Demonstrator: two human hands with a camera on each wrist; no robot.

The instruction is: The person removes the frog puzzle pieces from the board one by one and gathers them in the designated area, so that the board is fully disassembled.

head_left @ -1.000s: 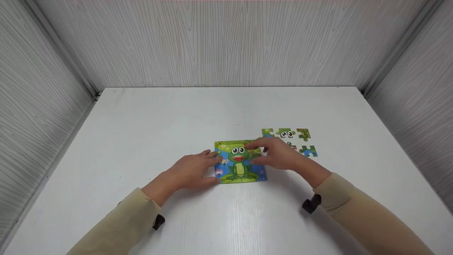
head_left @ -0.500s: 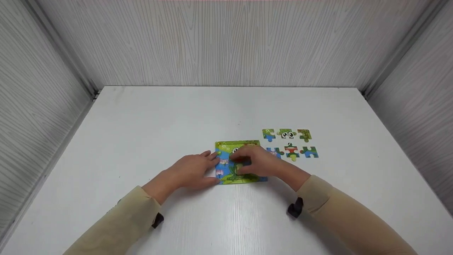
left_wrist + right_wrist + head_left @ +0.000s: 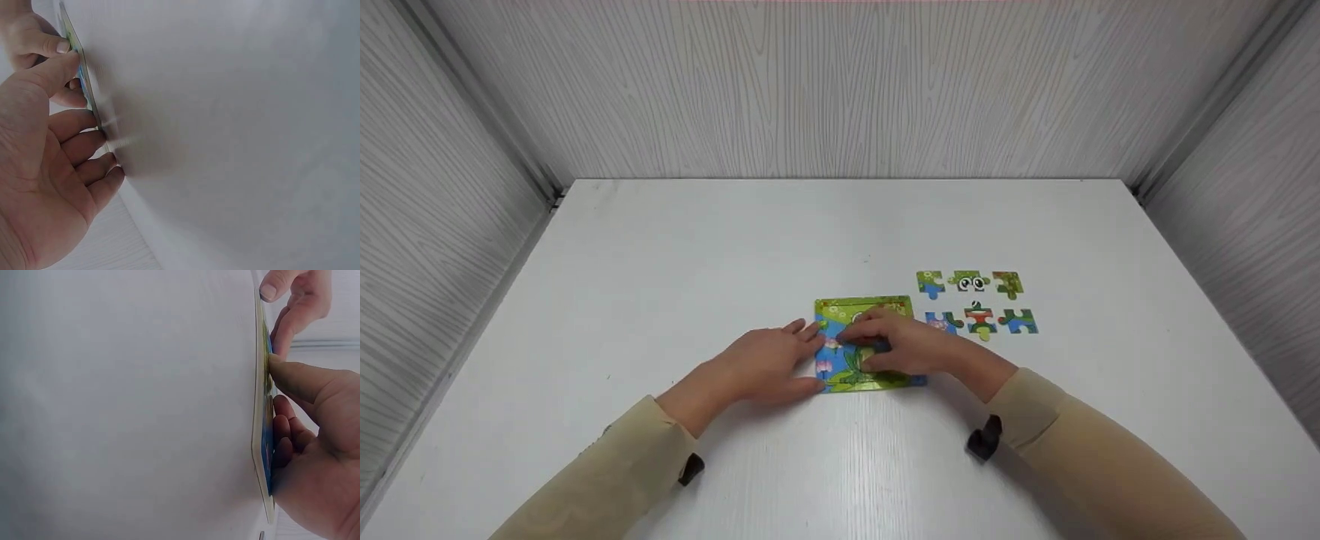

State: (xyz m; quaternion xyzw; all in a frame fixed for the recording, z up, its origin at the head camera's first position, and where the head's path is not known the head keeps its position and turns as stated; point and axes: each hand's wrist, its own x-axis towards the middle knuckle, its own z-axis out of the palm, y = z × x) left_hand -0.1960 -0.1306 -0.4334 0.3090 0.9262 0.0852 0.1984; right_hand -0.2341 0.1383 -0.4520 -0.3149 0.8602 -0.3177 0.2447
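A frog-picture puzzle board (image 3: 844, 379) lies flat on the table. My left hand (image 3: 769, 364) rests along its left edge, fingers and thumb extended; the left wrist view shows the same fingertips (image 3: 90, 121) touching the board's edge. Over the middle of the picture is my right hand (image 3: 911, 346). Its thumb (image 3: 289, 374) and bent fingers touch the board's surface in the right wrist view, and no loose piece shows between them. Part of the frog is hidden beneath that hand. Nearby to the right lie jigsaw pieces, including one with the frog's eyes (image 3: 969, 283) and one with its mouth (image 3: 980, 319).
The remaining loose pieces sit in two rows beyond the board's right side: a green-blue piece (image 3: 930, 283), a green corner piece (image 3: 1008, 283), a flower piece (image 3: 940, 322) and a blue-green piece (image 3: 1019, 322). Pale wood-grain panels (image 3: 840, 90) enclose the white table (image 3: 697, 247).
My right hand has moved left and slightly down, from the board's upper right onto its middle, covering much of the frog. The left hand stays at the left edge.
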